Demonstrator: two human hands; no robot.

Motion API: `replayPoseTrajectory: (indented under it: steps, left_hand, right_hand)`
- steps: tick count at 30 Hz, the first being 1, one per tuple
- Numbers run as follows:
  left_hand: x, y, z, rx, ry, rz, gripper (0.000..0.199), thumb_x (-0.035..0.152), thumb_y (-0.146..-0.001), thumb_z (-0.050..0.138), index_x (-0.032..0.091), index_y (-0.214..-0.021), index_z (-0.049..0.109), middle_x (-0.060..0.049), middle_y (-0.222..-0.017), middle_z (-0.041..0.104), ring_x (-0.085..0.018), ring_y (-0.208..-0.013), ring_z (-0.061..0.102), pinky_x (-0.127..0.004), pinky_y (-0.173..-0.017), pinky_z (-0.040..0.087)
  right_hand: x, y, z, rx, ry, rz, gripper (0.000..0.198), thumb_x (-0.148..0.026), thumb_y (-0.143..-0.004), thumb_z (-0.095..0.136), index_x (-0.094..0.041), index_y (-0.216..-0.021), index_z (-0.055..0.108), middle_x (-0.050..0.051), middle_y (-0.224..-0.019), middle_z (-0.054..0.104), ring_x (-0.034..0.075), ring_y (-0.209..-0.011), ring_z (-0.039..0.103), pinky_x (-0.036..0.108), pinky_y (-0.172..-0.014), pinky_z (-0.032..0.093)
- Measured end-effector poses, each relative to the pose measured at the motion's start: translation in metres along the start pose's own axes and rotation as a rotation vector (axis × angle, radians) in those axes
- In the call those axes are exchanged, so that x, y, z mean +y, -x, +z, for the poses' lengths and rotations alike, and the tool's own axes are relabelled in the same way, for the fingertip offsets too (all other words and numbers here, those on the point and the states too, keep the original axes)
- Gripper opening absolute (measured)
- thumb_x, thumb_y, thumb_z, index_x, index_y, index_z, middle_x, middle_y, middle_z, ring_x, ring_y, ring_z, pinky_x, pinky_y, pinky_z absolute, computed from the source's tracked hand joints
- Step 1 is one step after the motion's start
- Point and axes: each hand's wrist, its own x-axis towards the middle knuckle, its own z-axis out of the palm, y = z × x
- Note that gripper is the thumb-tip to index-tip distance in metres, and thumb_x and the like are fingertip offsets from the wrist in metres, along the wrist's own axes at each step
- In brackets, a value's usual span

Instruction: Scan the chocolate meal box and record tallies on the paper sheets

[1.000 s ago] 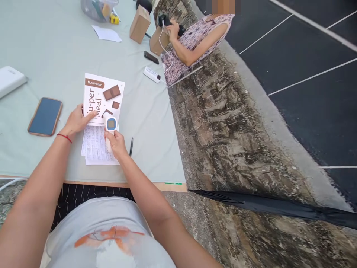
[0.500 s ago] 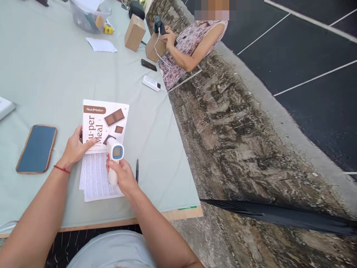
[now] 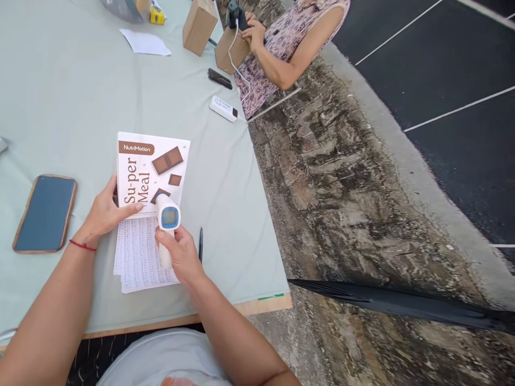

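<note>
The left hand (image 3: pixel 107 209) is gripping one white NutriMotion box (image 3: pixel 161 182), thumb across its front, above the near part of the worktop (image 3: pixel 80 91); the right hand (image 3: pixel 183 257) is grasping one white handheld device (image 3: pixel 169 219) with a blue-rimmed screen. Printed papers (image 3: pixel 140 257), at least two sheets, are lying at six o'clock from the white box. One pen (image 3: pixel 200 244) is resting at the right hand's two o'clock, one phone (image 3: pixel 45 213) at the left's nine. Two cardboard boxes (image 3: pixel 199 27) are resting at one o'clock; between one and two, another person (image 3: pixel 277 48) is handling a dark device (image 3: pixel 233 13). Pale green cloth (image 3: pixel 225 187) is covering the worktop; outdoors, mottled ground (image 3: pixel 341 187) is stretching at three.
</note>
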Motion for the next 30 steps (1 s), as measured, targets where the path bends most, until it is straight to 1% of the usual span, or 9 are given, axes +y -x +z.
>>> replayPoseTrajectory:
  steps: [5,8,12,18,20,23,25,27,30]
  left_hand:
    - [-0.004,-0.001,-0.001,0.041,0.069,-0.006,0.087,0.07,-0.064,0.088,0.023,-0.13,0.059,-0.012,-0.126,0.07,-0.04,-0.118,0.066,-0.051,-0.093,0.061]
    - [-0.008,-0.003,-0.003,0.073,0.168,-0.006,0.088,0.064,-0.06,0.094,0.022,-0.129,0.057,-0.014,-0.129,0.069,-0.042,-0.12,0.066,-0.053,-0.093,0.062]
    - [-0.013,-0.005,-0.005,0.086,0.222,0.015,0.084,0.062,-0.059,0.096,0.025,-0.124,0.059,-0.013,-0.126,0.07,-0.043,-0.117,0.068,-0.057,-0.091,0.063]
    - [-0.013,-0.003,-0.008,0.14,0.213,0.068,0.081,0.06,-0.062,0.095,0.027,-0.125,0.055,-0.011,-0.133,0.067,-0.042,-0.125,0.064,-0.061,-0.1,0.06]
    - [-0.011,-0.002,-0.007,0.158,0.195,0.084,0.084,0.061,-0.063,0.095,0.026,-0.128,0.052,-0.012,-0.134,0.065,-0.042,-0.128,0.061,-0.062,-0.105,0.057]
    - [-0.011,-0.002,-0.006,0.161,0.194,0.119,0.09,0.064,-0.066,0.093,0.025,-0.133,0.047,-0.013,-0.136,0.063,-0.04,-0.133,0.059,-0.062,-0.111,0.052]
    - [-0.012,-0.003,-0.004,0.168,0.197,0.148,0.092,0.066,-0.068,0.091,0.025,-0.136,0.044,-0.013,-0.138,0.061,-0.039,-0.135,0.057,-0.061,-0.114,0.051]
    - [-0.014,-0.005,-0.003,0.183,0.182,0.171,0.094,0.067,-0.07,0.089,0.026,-0.139,0.042,-0.013,-0.141,0.059,-0.038,-0.137,0.056,-0.059,-0.114,0.05]
    - [-0.016,-0.007,-0.002,0.199,0.16,0.192,0.095,0.07,-0.071,0.088,0.026,-0.141,0.04,-0.014,-0.146,0.055,-0.038,-0.14,0.053,-0.057,-0.114,0.051]
  right_hand:
    - [-0.012,0.008,-0.013,0.082,0.033,-0.087,0.043,-0.052,-0.071,0.081,-0.019,-0.09,0.062,0.002,-0.082,0.061,0.017,-0.076,0.055,0.029,-0.072,0.047]
    - [-0.023,0.014,-0.026,0.143,0.065,-0.127,0.042,-0.051,-0.07,0.082,-0.019,-0.09,0.064,0.002,-0.083,0.062,0.017,-0.076,0.055,0.029,-0.072,0.047]
    - [-0.036,0.022,-0.037,0.209,0.087,-0.202,0.042,-0.049,-0.069,0.082,-0.019,-0.095,0.068,0.003,-0.084,0.063,0.017,-0.075,0.054,0.03,-0.072,0.048]
    - [-0.03,0.014,-0.054,0.255,0.171,-0.25,0.045,-0.054,-0.072,0.078,-0.018,-0.097,0.067,0.003,-0.085,0.06,0.017,-0.076,0.051,0.031,-0.073,0.045]
    - [-0.023,0.002,-0.071,0.335,0.287,-0.279,0.05,-0.057,-0.071,0.076,-0.018,-0.1,0.068,0.005,-0.091,0.062,0.02,-0.083,0.055,0.033,-0.078,0.047]
    - [-0.009,-0.021,-0.106,0.512,0.616,-0.288,0.06,-0.06,-0.068,0.07,-0.02,-0.113,0.069,0.009,-0.105,0.062,0.025,-0.096,0.057,0.038,-0.087,0.049]
    - [0.0,-0.034,-0.132,0.567,0.871,-0.205,0.058,-0.057,-0.071,0.069,-0.021,-0.117,0.069,0.01,-0.109,0.062,0.028,-0.103,0.058,0.04,-0.091,0.049]
    - [0.007,-0.043,-0.155,0.602,1.028,-0.141,0.062,-0.055,-0.076,0.067,-0.022,-0.128,0.066,0.011,-0.117,0.061,0.03,-0.111,0.057,0.041,-0.094,0.049]
    - [0.013,-0.044,-0.17,0.606,1.178,-0.138,0.062,-0.05,-0.082,0.066,-0.021,-0.135,0.062,0.015,-0.125,0.059,0.033,-0.12,0.055,0.048,-0.103,0.048]
